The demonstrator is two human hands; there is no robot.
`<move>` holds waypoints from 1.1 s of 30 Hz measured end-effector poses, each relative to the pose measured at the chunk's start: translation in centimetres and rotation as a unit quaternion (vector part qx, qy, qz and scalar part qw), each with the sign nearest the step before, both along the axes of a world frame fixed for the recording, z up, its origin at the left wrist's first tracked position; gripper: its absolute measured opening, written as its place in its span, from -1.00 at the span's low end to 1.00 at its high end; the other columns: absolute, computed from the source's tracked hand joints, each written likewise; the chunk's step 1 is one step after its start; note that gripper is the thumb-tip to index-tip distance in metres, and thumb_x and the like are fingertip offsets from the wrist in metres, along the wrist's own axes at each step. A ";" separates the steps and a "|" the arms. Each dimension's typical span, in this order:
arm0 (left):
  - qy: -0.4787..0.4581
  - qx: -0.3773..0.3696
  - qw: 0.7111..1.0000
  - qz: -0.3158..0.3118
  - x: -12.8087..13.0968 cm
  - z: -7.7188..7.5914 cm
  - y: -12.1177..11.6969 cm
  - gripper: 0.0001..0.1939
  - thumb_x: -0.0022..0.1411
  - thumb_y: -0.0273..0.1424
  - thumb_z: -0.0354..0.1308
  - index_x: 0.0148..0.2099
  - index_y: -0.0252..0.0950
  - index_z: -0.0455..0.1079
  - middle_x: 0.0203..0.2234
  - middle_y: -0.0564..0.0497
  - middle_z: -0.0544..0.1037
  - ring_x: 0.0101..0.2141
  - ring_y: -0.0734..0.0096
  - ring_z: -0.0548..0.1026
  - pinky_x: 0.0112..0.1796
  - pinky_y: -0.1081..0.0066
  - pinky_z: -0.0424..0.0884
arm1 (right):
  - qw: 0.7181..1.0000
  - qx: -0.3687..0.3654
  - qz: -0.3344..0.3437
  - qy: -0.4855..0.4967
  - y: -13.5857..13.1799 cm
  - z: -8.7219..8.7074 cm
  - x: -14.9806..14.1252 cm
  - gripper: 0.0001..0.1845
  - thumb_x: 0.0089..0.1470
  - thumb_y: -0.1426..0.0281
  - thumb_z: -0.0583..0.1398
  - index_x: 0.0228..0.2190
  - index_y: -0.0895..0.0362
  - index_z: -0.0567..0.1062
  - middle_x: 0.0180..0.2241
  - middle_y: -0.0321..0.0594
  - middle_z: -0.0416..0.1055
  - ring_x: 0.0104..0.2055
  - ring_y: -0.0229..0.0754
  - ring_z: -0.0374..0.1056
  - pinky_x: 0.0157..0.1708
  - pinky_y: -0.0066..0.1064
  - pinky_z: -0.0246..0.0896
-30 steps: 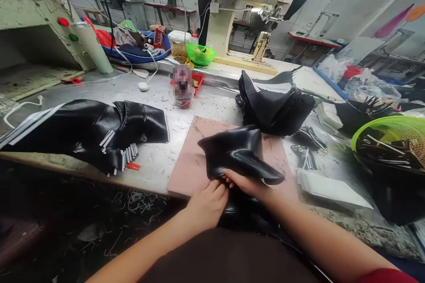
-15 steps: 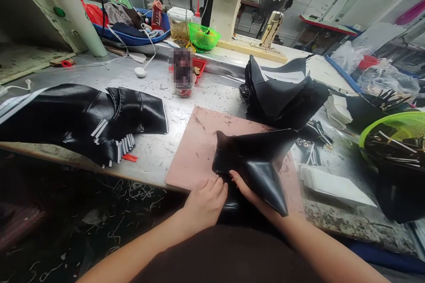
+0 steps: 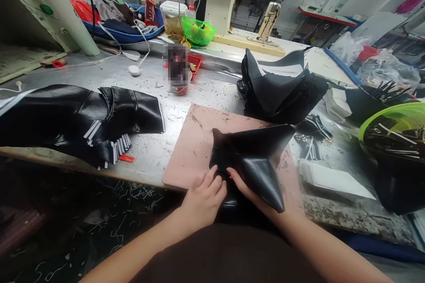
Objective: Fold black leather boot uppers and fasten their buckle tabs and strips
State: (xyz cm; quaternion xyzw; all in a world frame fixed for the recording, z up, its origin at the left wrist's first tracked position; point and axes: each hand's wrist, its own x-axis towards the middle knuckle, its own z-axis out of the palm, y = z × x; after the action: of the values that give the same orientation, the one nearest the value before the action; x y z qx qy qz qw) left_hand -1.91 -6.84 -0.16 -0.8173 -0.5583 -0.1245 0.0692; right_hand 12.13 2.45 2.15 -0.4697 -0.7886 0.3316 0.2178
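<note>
A glossy black leather boot upper (image 3: 257, 170) with a pointed toe lies partly on the pink board (image 3: 186, 137), its lower part hanging past the front edge into shadow. My left hand (image 3: 205, 196) is on its near left edge, fingers bent and the index fingertip pressing the leather. My right hand (image 3: 241, 183) reaches in beneath the pointed toe part and grips the same edge. Only the thumb side of this hand shows; the other fingers are hidden by leather. A narrow gap separates the two hands.
Black leather pieces with white strips (image 3: 76, 115) lie left, overhanging the table edge. A stack of black uppers (image 3: 279, 88) stands behind the board. At right are white sheets (image 3: 332, 179) and a yellow-green basket (image 3: 368, 121). A sewing machine (image 3: 221, 4) stands at the back.
My left fingers have loosened and spread a little, the index finger stretching farther along the edge. My right hand keeps its hold. The whole view has shifted slightly.
</note>
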 end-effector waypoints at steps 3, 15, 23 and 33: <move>0.011 -0.040 0.999 -0.014 -0.1 0.4 0.5 -0.67 0.11 -0.46 -0.05 -0.05 -0.35 0.30 -0.10 -0.14 0.39 0.05 0.04 0.23 -0.07 0.23 0.12 | 1.000 -0.015 0.005 -0.011 0.5 -0.2 -0.2 -0.69 -0.02 0.12 0.07 -0.34 -0.01 0.49 -0.43 -0.19 0.45 -0.19 0.08 0.35 -0.12 -0.05 0.23; 0.016 -0.066 0.998 -0.019 -0.3 0.4 0.9 -0.65 0.10 -0.49 -0.04 -0.02 -0.33 0.27 -0.02 -0.23 0.33 0.05 0.04 0.22 -0.10 0.24 0.18 | 0.982 0.059 -0.170 -0.062 1.7 0.3 4.2 -0.52 -0.31 0.04 0.25 -0.33 0.06 0.45 -0.31 -0.14 0.46 -0.19 0.07 0.35 -0.16 -0.16 0.27; 0.082 -0.103 0.991 -0.038 0.2 1.5 2.0 -0.66 0.13 -0.49 -0.08 -0.03 -0.35 0.29 0.03 -0.20 0.31 -0.02 0.05 0.29 -0.12 0.20 0.18 | 0.973 0.018 -0.220 -0.065 1.0 -0.8 4.3 -0.35 -0.34 0.02 0.26 -0.20 0.11 0.40 -0.18 -0.02 0.39 0.01 0.20 0.20 -0.05 -0.01 0.15; 0.093 -0.116 0.979 -0.141 2.5 2.7 4.7 -0.62 0.16 -0.47 -0.09 0.02 -0.47 0.26 -0.02 -0.26 0.36 -0.12 0.14 0.35 -0.11 0.23 0.15 | 0.989 0.087 -0.110 -0.042 1.1 1.1 4.3 -0.69 -0.28 0.11 0.25 -0.46 0.02 0.48 -0.32 -0.17 0.47 -0.06 0.13 0.27 0.06 0.01 0.00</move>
State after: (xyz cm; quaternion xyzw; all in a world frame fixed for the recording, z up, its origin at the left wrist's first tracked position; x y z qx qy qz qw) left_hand 0.59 -2.16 2.51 -0.8983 -0.4391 0.0090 0.0075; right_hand 16.45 3.56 3.30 -0.5467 -0.7663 0.2156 0.2598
